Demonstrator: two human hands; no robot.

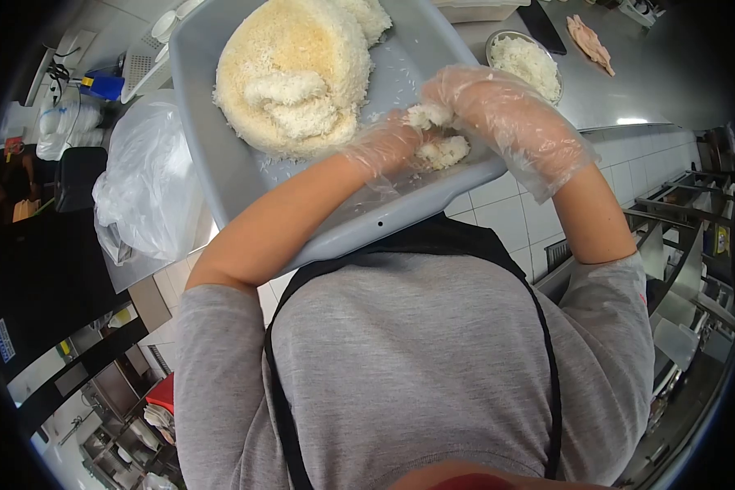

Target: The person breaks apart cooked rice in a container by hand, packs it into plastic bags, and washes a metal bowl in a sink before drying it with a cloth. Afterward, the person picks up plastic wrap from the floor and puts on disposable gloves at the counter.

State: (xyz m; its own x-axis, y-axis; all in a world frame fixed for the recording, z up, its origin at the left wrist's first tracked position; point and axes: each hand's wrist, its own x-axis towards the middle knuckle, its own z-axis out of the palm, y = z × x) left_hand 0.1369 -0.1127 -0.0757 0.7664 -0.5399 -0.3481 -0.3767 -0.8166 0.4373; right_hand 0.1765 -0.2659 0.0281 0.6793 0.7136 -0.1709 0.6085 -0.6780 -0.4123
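Clear plastic gloves cover both of my hands over a grey tub (327,233). Between them is a small clump of cooked rice (427,117), with the curled fingers of my left hand (390,143) and my right hand (478,102) closed around it. The gloves partly hide the fingertips. A second rice clump (443,153) lies just below, near the tub's front right corner. Farther left in the tub sits a large rounded mound of rice (290,82), yellowish on top, with loose lumps on it and stray grains around.
A round metal bowl of rice (527,69) stands right of the tub on the steel counter (661,73). Beyond it are a dark flat object (542,26) and a pale pink piece, perhaps raw meat (590,45). Clear plastic bags (151,175) are at the left; metal racks (686,245) stand right.
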